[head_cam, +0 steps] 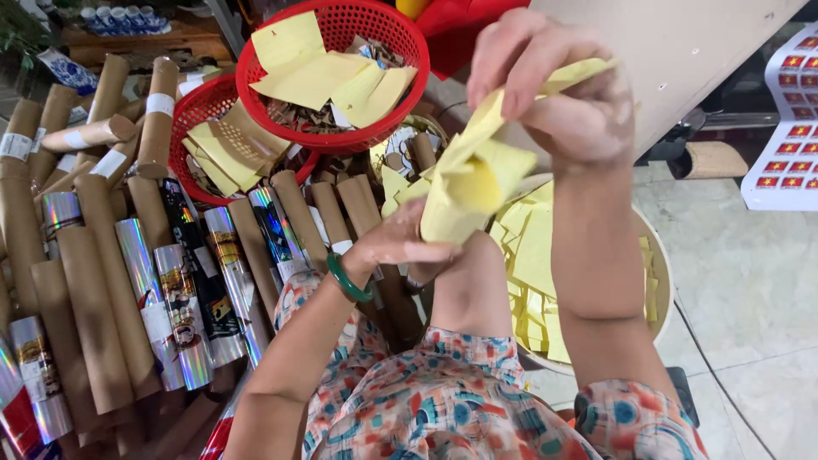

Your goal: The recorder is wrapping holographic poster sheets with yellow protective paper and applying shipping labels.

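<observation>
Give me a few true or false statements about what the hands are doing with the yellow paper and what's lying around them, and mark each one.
1. Both hands hold yellow paper. True: the left hand grips the bottom of the paper bundle and the right hand pinches its top.
2. The baskets are blue. False: both baskets are red, with yellow sheets inside.
3. A green bangle sits on the left wrist. True.
4. The cardboard tubes stand upright in a rack. False: they lie side by side on the left, some among shiny foil rolls.
5. A round tub under the right arm holds yellow sheets. True.
</observation>
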